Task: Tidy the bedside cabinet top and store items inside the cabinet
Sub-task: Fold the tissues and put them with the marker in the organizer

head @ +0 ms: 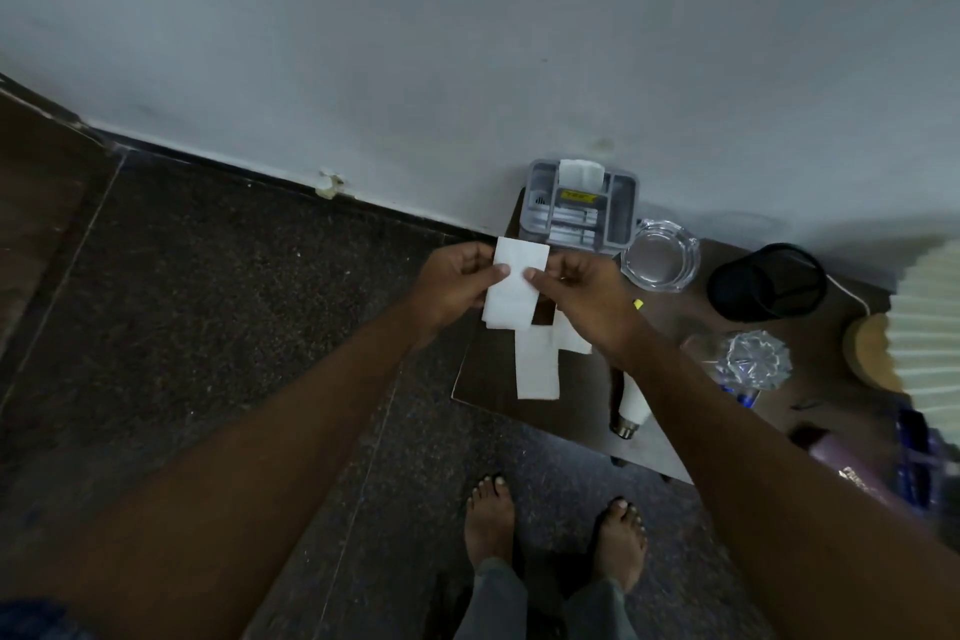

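**Most of the Clutter Left on Top, One Paper in Hand**

Little of the tidying can be judged as done. The cabinet top point(675, 320) is crowded. A grey organiser box point(582, 211) is set against the wall, with a clear glass ashtray point(660, 255) just beside it and a black mesh cup point(766, 281) further right. A cut-glass piece point(750, 359) stands nearer the front, and a light bulb point(631, 405) is laid on its side by the front edge. Loose paper strips point(537, 369) are spread at the left end. The inside of the cabinet is not shown, so nothing can be said to be stored there, and that part of the task is taken to lie wholly ahead.

A folded white paper point(514, 291) is held above the left end of the top, over the strips and just in front of the organiser box. It is pinched at its left edge by the left hand point(457, 286) and at its right edge by the right hand point(582, 296). In each case the thumb is laid on the upper face and the fingers are curled beneath. The hands are held close together, parted only by the paper's width. Both forearms are stretched forward and converge on the paper, the right over the cabinet top and the left over the floor. The step in hand is judged to be folding or straightening this paper before it is put away.
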The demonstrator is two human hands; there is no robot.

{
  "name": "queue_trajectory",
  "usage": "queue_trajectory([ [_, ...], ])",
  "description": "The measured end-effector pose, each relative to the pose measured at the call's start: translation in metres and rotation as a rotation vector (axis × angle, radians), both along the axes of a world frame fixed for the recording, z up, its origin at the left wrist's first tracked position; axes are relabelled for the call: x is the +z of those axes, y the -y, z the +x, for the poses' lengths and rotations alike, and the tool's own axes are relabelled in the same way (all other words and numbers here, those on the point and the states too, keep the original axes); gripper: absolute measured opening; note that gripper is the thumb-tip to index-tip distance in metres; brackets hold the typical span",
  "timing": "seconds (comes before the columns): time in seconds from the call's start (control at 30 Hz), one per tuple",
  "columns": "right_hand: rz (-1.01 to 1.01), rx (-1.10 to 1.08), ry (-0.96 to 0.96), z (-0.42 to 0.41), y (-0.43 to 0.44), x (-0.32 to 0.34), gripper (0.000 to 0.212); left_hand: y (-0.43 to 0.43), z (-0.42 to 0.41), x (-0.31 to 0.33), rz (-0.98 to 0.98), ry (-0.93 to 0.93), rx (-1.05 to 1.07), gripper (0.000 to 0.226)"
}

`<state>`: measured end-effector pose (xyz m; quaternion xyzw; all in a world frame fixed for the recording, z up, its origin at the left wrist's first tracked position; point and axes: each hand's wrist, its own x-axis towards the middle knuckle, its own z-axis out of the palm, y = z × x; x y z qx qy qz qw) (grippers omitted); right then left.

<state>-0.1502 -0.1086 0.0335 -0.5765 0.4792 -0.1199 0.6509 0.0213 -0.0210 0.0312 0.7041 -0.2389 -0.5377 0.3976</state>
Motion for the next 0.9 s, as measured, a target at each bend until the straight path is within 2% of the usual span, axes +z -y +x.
queue_trajectory([
  [0.17,-0.135,-0.07,-0.044,0.006,0.017,0.016,0.035,0.025,-0.006,0.018,-0.086,0.154,0.072,0.018],
  [0.27,-0.203,-0.133,-0.056,0.014,0.024,0.021,0.027,0.038,-0.014,0.028,-0.102,0.289,0.178,0.02],
  [0.43,-0.37,-0.228,-0.027,0.026,0.029,0.039,0.019,0.051,-0.03,0.046,-0.153,0.397,0.269,0.031],
  [0.57,-0.435,-0.315,-0.037,0.033,0.033,0.048,0.02,0.055,-0.036,0.06,-0.234,0.569,0.343,0.025],
  [0.7,-0.44,-0.308,-0.02,0.036,0.037,0.051,0.014,0.058,-0.035,0.062,-0.231,0.498,0.288,0.015],
  [0.9,-0.441,-0.22,0.02,0.04,0.037,0.055,0.016,0.063,-0.032,0.058,-0.244,0.443,0.267,0.02],
])
